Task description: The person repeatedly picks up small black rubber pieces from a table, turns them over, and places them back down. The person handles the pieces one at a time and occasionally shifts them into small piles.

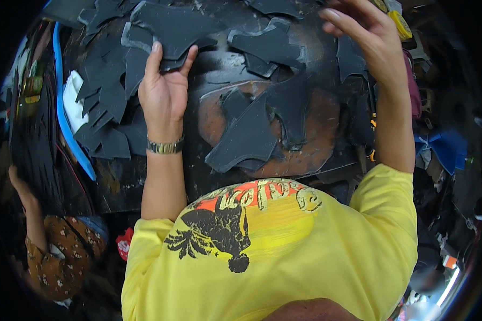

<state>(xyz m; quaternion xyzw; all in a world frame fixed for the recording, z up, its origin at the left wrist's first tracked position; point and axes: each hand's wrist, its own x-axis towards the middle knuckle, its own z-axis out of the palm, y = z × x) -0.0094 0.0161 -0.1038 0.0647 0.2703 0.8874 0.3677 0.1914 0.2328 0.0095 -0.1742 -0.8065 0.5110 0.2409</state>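
Note:
My left hand (167, 96), with a metal-banded watch (165, 146) on the wrist, grips a flat dark grey cut-out piece (174, 27) by its near edge. The thumb lies on top and the other fingers are mostly hidden beneath the piece. Raised over the table's far right, my right hand (365, 27) has loosely bent fingers, with nothing visible in them; the picture's top edge cuts part of it off. Between my arms, similar grey pieces (246, 131) overlap on a worn reddish-brown patch (318, 128). More such pieces (265, 45) lie farther back.
Piled grey pieces (104, 80) cover the table's left side, beside a white cloth (75, 101) and a long blue strip (60, 91). Dark strips (40, 139) hang farther left. Another person's arm (31, 214) shows at lower left. A yellow roll-like object (400, 25) sits far right.

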